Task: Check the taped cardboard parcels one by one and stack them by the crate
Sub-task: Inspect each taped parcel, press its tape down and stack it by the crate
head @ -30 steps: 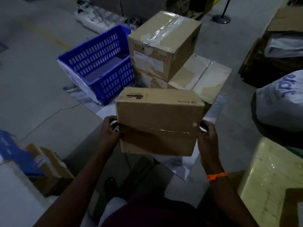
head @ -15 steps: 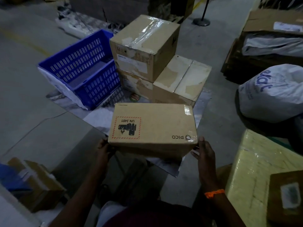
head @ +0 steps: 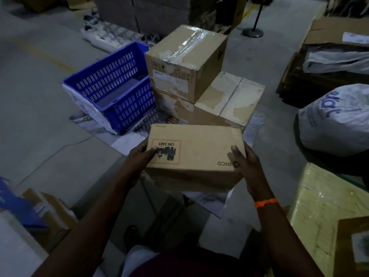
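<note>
I see left hand (head: pixel 139 157) and right hand (head: pixel 248 164) gripping the parcel (head: pixel 199 156) by its ends, thumbs on top, UN 3481 label (head: pixel 169 145) facing up. Beyond it, stacked boxes (head: pixel 185 64) just beside the blue crate (head: pixel 111 86); white sack (head: pixel 337 120) at right.

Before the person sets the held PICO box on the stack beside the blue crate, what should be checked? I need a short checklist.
1. Grip: left hand and right hand hold the PICO box at opposite ends: ok.
2. Landing spot: the low box has a bare top: ok.
3. The tall taped box beside that spot sits level: ok.
4. Tape under the held box: hidden, cannot tell.
5. The blue crate stands left of the stack, off the path: ok.
</note>
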